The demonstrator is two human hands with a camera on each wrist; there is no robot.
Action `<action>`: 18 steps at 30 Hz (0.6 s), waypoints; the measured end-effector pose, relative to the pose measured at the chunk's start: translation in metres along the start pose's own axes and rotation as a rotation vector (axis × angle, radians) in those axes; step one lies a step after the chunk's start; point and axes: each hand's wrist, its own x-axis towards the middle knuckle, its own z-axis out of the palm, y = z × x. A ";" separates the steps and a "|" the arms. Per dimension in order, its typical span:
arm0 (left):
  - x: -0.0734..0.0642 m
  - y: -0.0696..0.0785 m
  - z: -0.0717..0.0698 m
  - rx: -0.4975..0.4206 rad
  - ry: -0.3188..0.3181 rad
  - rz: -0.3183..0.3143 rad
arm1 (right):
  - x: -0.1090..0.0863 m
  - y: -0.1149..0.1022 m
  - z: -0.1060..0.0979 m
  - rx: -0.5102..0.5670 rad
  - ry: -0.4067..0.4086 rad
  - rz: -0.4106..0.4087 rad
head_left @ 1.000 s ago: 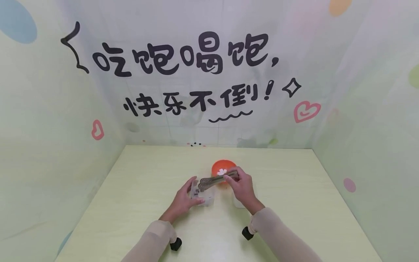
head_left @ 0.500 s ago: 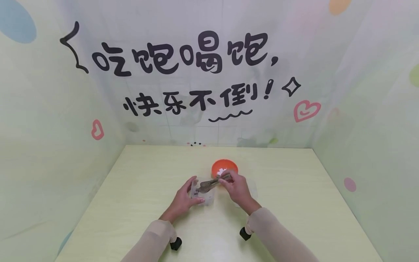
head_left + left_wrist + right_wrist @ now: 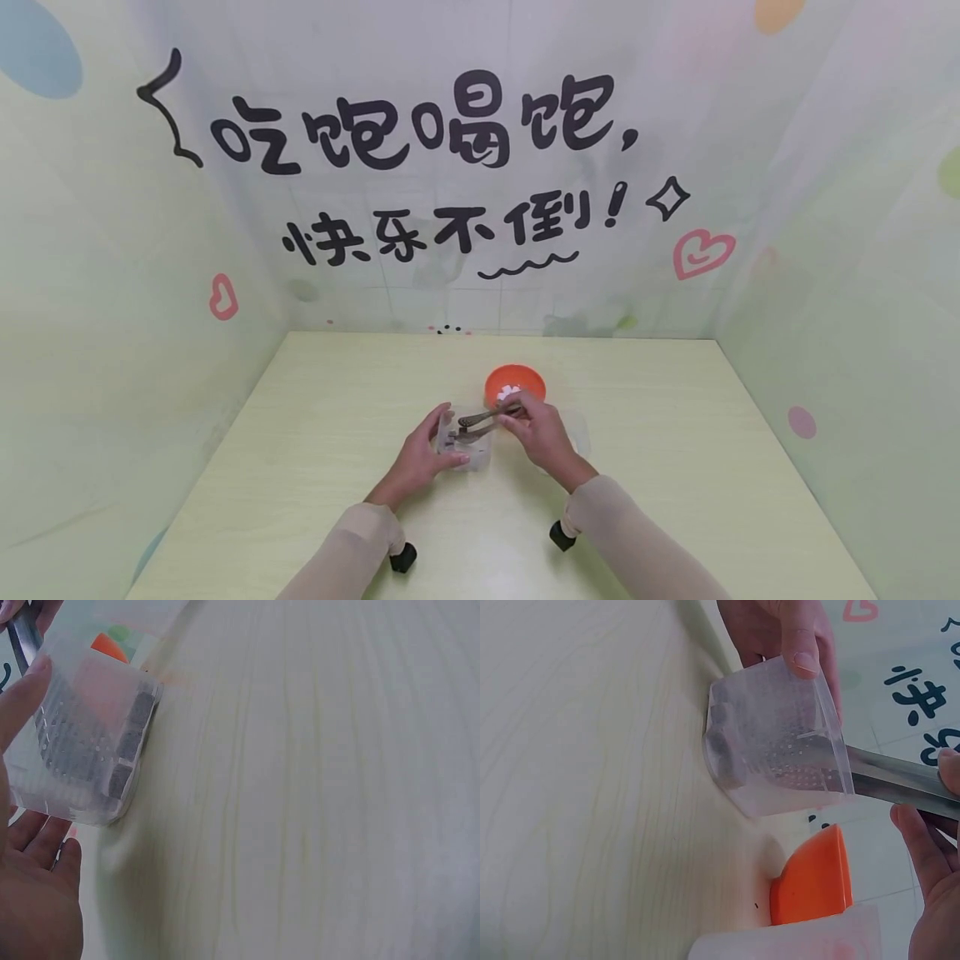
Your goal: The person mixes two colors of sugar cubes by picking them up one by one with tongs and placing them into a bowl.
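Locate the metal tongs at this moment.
In the right wrist view, the metal tongs run from the right hand at the right edge into the clear container held by the left hand, above the orange bowl in frame.

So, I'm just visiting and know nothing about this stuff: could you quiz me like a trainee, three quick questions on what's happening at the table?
1. Which hand holds the metal tongs?
2. True or false: white pieces lie in the orange bowl.
3. Where are the tips of the metal tongs?
A) in the orange bowl
B) inside the clear box
C) outside every container

Key:
1. The right hand.
2. True.
3. B.
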 end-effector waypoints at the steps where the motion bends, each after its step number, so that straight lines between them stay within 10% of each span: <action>1: 0.000 0.000 0.000 0.001 -0.001 0.002 | 0.000 0.000 0.000 0.000 -0.007 0.008; 18: 0.000 0.001 0.000 -0.008 -0.001 0.023 | 0.003 -0.002 0.000 -0.021 -0.030 0.075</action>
